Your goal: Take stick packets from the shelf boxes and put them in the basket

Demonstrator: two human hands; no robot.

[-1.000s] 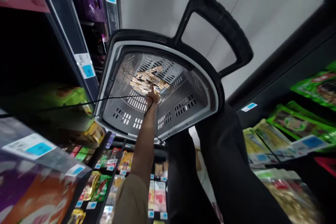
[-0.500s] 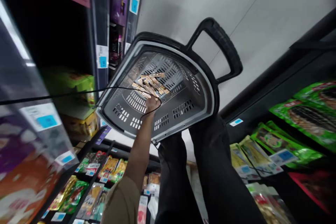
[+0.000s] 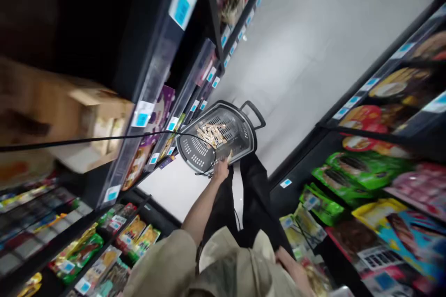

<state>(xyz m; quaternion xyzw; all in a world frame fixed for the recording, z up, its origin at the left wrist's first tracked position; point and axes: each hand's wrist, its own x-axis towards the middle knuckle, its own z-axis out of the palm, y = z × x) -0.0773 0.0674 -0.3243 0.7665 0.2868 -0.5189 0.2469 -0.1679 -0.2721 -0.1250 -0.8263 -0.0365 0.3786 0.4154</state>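
A grey basket [image 3: 240,153] with a black handle stands tilted by my dark-trousered legs. Several small gold-coloured packets [image 3: 212,134] lie in a loose pile inside it. Over the basket's near rim is my left hand [image 3: 221,168], its fingers partly spread, with no item visible in them; motion softens the detail. A thin black cable crosses in front of the basket and hangs near this hand. Part of my right arm or hand [image 3: 291,267] shows at the bottom edge beside my beige shirt, its fingers not distinguishable.
Dark store shelves [image 3: 153,69] with price labels rise on the left. Snack bags in green packaging [image 3: 351,174] fill the right shelves. More packaged food [image 3: 134,236] sits on the lower left shelves. Pale floor [image 3: 296,55] stretches beyond the basket.
My left hand has come back from the packets towards the basket's near rim. The basket looks smaller and farther from the camera, and my shirt and part of my right arm have come into view.
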